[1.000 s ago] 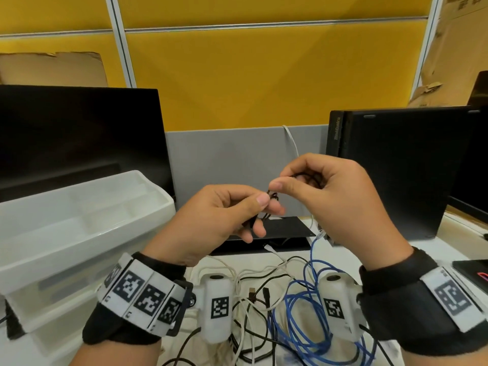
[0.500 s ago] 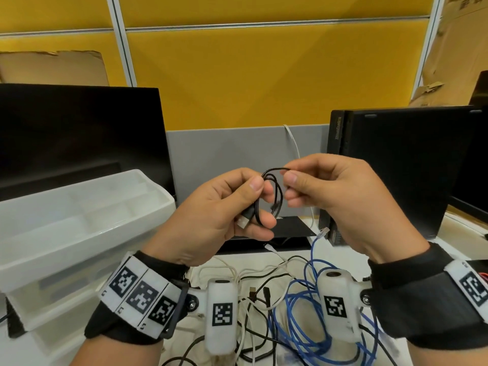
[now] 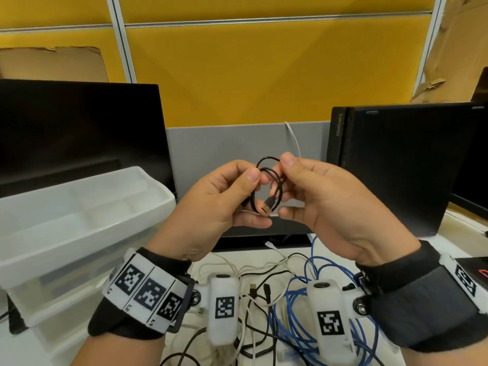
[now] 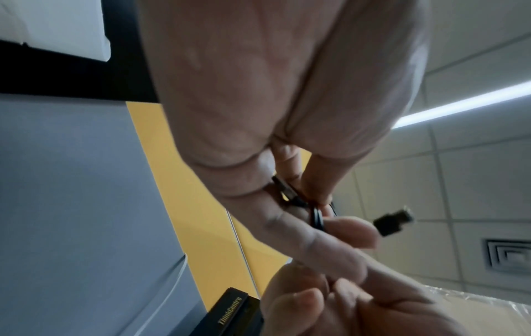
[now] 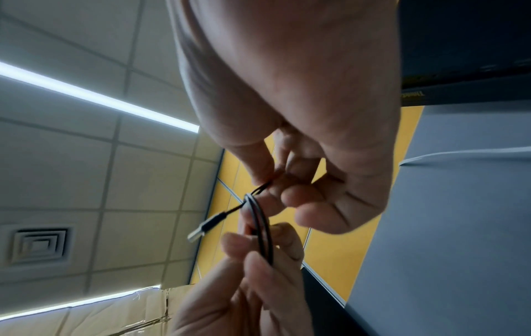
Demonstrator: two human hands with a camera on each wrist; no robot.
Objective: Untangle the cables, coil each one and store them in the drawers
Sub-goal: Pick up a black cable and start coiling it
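Observation:
A thin black USB cable (image 3: 274, 186) is wound into a small coil and held up between both hands above the desk. My left hand (image 3: 227, 196) pinches one side of the coil with thumb and fingers; my right hand (image 3: 311, 191) pinches the top loop. A gold-tipped plug (image 3: 267, 206) hangs inside the coil, seen too as the plug (image 4: 393, 221) and the plug (image 5: 205, 226). The coil (image 5: 263, 229) runs between the fingertips of both hands. Below lie tangled cables: a blue cable (image 3: 298, 307), white cables (image 3: 253, 270) and black cables (image 3: 266, 289).
A translucent white drawer unit (image 3: 87, 233) stands at the left with its top drawer pulled out. A dark monitor (image 3: 79, 133) is behind it, and a black computer case (image 3: 396, 167) stands at the right. A grey and yellow partition (image 3: 237, 143) closes the back.
The black cable has gone from a short pinched stretch to a fuller coil between my hands. Both hands have risen slightly, and the plug now hangs within the loop.

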